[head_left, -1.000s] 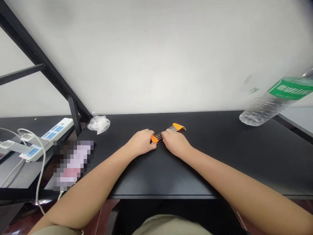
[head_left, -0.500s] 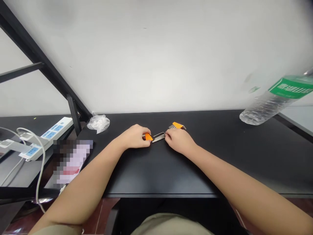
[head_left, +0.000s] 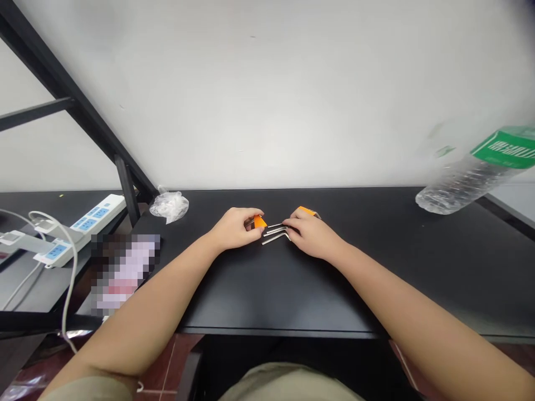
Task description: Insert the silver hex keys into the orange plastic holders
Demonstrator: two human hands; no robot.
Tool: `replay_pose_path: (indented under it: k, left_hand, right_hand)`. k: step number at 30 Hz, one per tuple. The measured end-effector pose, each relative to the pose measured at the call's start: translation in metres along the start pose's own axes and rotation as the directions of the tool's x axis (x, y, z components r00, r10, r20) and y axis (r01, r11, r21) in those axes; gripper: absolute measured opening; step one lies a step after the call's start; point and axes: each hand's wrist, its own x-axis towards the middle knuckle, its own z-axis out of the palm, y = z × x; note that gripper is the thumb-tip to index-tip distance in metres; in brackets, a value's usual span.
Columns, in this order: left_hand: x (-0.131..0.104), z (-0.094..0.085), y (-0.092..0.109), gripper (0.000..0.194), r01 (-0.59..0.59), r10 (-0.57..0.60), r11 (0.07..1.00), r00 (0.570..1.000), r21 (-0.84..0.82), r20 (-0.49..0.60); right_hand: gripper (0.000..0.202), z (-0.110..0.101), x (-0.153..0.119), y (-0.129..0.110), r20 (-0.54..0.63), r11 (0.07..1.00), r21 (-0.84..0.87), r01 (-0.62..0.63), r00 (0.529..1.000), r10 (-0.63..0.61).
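Observation:
My left hand point(head_left: 234, 229) is pinched round a small orange hex key holder point(head_left: 260, 221), held between thumb and fingers just over the black desk. Several loose silver hex keys point(head_left: 273, 238) lie fanned out to the right of it. At their bent ends is my right hand point(head_left: 314, 235), its fingertips closed on at least one of the keys. A second orange holder point(head_left: 307, 210) lies just behind my right hand, which hides most of it and any keys in it.
A crumpled clear plastic bag point(head_left: 170, 206) lies at the back left of the black desk point(head_left: 284, 301). At the right is a bottle with a green label point(head_left: 507, 147). A white power strip point(head_left: 86, 225) with cables and a partly blurred flat item point(head_left: 129, 273) are at the left.
The loose hex keys have spread apart and turned under my right fingers. My left hand has shifted slightly right with the orange holder. My right hand now covers more of the second holder.

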Motion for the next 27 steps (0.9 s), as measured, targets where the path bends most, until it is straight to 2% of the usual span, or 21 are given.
replay_pose_path:
  k: [5, 11, 15, 18, 21, 24, 27]
  left_hand:
    - [-0.001, 0.002, 0.000, 0.040, -0.017, 0.017, 1.000, 1.000, -0.013, -0.014]
    - [-0.002, 0.008, 0.000, 0.058, -0.016, 0.017, 0.998, 1.000, -0.055, 0.017]
    - [-0.002, 0.009, 0.000, 0.062, -0.039, 0.039, 0.999, 0.999, -0.022, 0.022]
    - [-0.002, 0.007, 0.004, 0.058, -0.063, 0.061, 0.997, 0.998, 0.049, 0.035]
    - [-0.004, 0.007, 0.015, 0.052, -0.110, 0.107, 0.991, 0.993, 0.083, 0.039]
    - [-0.005, 0.009, 0.028, 0.038, -0.156, 0.153, 0.985, 0.987, 0.071, 0.044]
    - [-0.006, 0.014, 0.037, 0.029, -0.154, 0.153, 0.987, 0.988, 0.050, 0.030]
  right_hand:
    - [0.021, -0.007, 0.000, 0.005, 0.019, 0.995, 0.079, 0.062, 0.998, -0.064]
    - [0.015, -0.009, -0.004, -0.004, 0.061, 0.995, 0.064, 0.080, 0.995, -0.084]
    - [0.008, -0.006, -0.006, -0.011, 0.033, 0.996, 0.041, 0.083, 0.996, -0.085]
    - [0.008, -0.005, -0.005, -0.015, -0.015, 0.996, 0.064, 0.056, 0.998, -0.055]
    - [0.008, -0.006, -0.003, -0.022, -0.084, 0.971, 0.241, -0.006, 0.996, 0.027]
    - [0.020, -0.007, 0.000, -0.030, -0.066, 0.861, 0.502, -0.075, 0.990, 0.125]
    - [0.023, -0.005, 0.002, -0.037, -0.084, 0.801, 0.592, -0.088, 0.982, 0.170]
